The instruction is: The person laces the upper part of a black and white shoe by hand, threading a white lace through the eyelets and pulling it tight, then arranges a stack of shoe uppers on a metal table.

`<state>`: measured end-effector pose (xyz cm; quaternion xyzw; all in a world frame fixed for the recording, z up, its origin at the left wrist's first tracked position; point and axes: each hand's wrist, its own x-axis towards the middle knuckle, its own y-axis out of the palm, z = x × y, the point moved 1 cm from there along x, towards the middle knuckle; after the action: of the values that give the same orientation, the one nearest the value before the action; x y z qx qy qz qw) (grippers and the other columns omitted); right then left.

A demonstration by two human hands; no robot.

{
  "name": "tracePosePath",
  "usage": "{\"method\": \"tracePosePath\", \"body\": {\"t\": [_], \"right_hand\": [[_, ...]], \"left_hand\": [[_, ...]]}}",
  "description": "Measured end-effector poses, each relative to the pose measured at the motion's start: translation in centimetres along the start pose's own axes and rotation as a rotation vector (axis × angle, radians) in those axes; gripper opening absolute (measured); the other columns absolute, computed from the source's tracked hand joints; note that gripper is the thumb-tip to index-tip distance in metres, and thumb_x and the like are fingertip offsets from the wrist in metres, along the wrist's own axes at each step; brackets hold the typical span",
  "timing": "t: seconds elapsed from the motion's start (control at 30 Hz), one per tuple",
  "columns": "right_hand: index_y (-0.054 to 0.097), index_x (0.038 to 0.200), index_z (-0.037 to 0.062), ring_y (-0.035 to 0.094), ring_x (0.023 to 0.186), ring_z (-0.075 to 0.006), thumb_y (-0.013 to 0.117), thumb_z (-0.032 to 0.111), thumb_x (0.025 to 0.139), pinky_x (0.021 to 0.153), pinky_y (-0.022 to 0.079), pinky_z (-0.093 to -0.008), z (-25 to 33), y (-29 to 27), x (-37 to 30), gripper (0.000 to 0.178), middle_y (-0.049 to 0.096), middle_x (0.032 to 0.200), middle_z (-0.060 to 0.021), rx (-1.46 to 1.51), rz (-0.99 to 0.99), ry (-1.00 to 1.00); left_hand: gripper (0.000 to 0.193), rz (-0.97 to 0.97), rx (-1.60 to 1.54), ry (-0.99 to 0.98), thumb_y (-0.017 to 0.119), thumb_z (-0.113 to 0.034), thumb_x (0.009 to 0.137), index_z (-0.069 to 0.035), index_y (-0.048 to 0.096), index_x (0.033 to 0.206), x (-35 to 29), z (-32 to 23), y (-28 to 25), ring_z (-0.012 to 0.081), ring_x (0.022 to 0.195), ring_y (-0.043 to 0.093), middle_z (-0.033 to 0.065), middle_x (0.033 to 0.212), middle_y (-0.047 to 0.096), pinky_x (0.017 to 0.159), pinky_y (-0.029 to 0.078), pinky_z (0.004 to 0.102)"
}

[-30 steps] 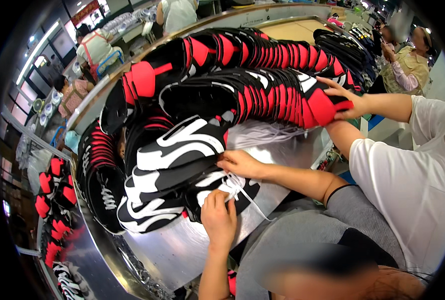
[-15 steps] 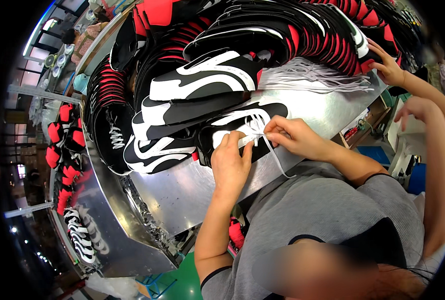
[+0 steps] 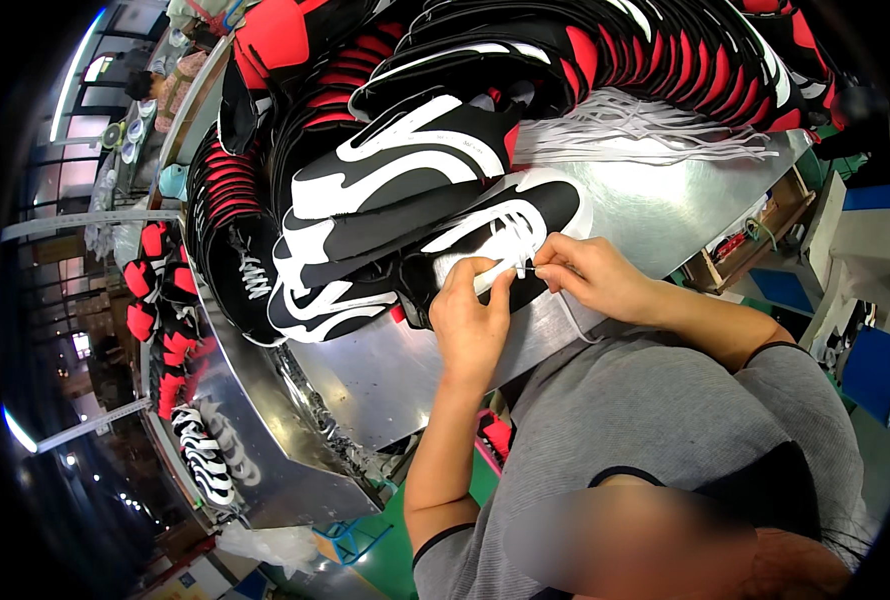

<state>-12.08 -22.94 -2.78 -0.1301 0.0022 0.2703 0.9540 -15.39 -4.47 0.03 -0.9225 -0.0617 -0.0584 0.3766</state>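
Black-and-white shoe upper (image 3: pixel 485 245) is lying on the metal table (image 3: pixel 655 215), at the near end of the stacked uppers (image 3: pixel 365 215). Left hand (image 3: pixel 470 320) is pressed on the upper, fingers curled and pinching the white lace (image 3: pixel 517 268) at an eyelet. Right hand (image 3: pixel 590 275) is closed on the same lace just beside it; a loose run trails off the table edge. Compared with half a second ago, both hands have been drawn closer together over the eyelets, so lacing looks to be mid-thread. Loose white laces (image 3: pixel 645 130) are piled further back.
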Motion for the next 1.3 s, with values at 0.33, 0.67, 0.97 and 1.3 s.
{"method": "tracePosePath", "body": {"t": [0.33,0.67,0.97,1.3], "right_hand": [[0.050,0.099,0.0006,0.063,0.065,-0.0139,0.057,0.011,0.095,0.059,0.047,-0.0294,0.2,-0.7,0.0,0.013,0.067,0.074,-0.0085,0.248,0.114,0.219],[0.044,0.105,0.0033,0.063,0.062,-0.0263,0.051,0.014,0.097,0.059,0.049,-0.0385,-1.2,0.9,1.4,0.014,0.062,0.069,-0.0120,0.170,0.091,0.123],[0.052,0.101,0.0038,0.066,0.067,-0.0300,0.057,0.021,0.096,0.060,0.049,-0.0404,-0.4,-3.1,-0.6,0.019,0.065,0.073,-0.0133,-0.274,0.111,-0.095],[0.066,0.102,0.0053,0.066,0.081,-0.0327,0.068,0.012,0.082,0.073,0.051,-0.0421,3.8,-2.8,3.4,0.021,0.069,0.085,-0.0131,-0.457,0.449,-0.168]], "left_hand": [[0.018,0.101,-0.162,-0.048,0.074,-0.008,0.083,0.002,0.063,0.092,-1.5,-0.5,0.1,0.0259,0.072,0.067,0.0138,0.084,0.069,0.067,0.051,0.0305],[0.017,0.045,0.008,0.179,0.074,-0.006,0.081,0.001,0.062,0.090,-2.3,-1.2,1.2,0.0263,0.066,0.062,0.0132,0.079,0.064,0.061,0.048,0.0316],[0.012,-0.042,0.220,0.301,0.069,-0.001,0.081,-0.001,0.060,0.088,-3.3,-0.9,1.1,0.0298,0.069,0.060,0.0115,0.076,0.060,0.060,0.046,0.0377],[0.015,-0.079,0.265,0.580,0.065,0.002,0.074,-0.002,0.061,0.088,-4.1,-0.7,1.6,0.0233,0.072,0.062,0.0085,0.081,0.063,0.064,0.048,0.0339]]}}
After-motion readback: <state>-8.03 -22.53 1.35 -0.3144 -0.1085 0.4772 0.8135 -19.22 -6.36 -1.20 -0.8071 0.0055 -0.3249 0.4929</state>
